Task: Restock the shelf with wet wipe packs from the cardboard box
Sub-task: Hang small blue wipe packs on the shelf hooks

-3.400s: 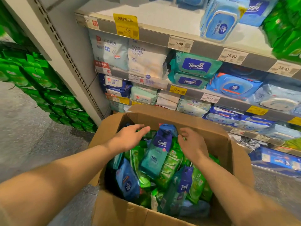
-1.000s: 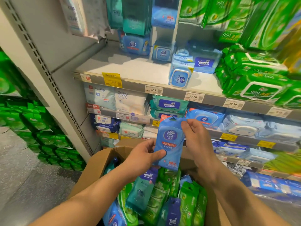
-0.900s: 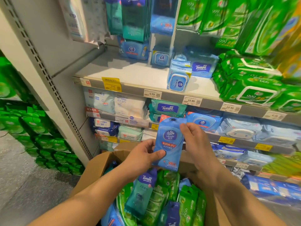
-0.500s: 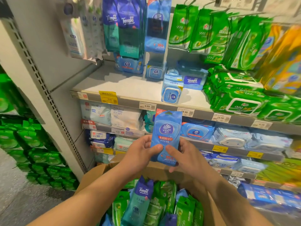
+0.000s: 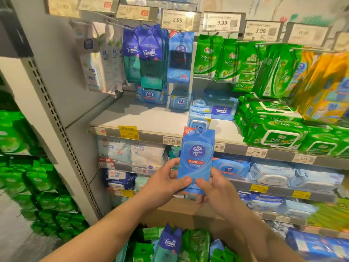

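A light blue Vinda wet wipe pack (image 5: 196, 157) stands upright in front of the shelves, held by its lower end in both hands. My left hand (image 5: 166, 184) pinches its bottom left corner with the thumb on the front. My right hand (image 5: 213, 188) grips its bottom right corner. Below them the cardboard box (image 5: 179, 212) holds several green and blue packs, among them a Tempo pack (image 5: 170, 242). Matching blue Vinda packs (image 5: 180, 57) hang from a peg at the top of the shelf unit.
Tempo packs (image 5: 149, 55) and green 999 packs (image 5: 226, 59) hang on pegs either side. The grey shelf board (image 5: 143, 118) has bare room on its left half and boxed green packs (image 5: 279, 137) on its right. Green stacked packs (image 5: 37, 186) fill the aisle at left.
Both hands took the blue Vinda pack out of the box and raised it. My right hand slid from the pack's top edge to its bottom corner. The view tilted up to the hanging pegs.
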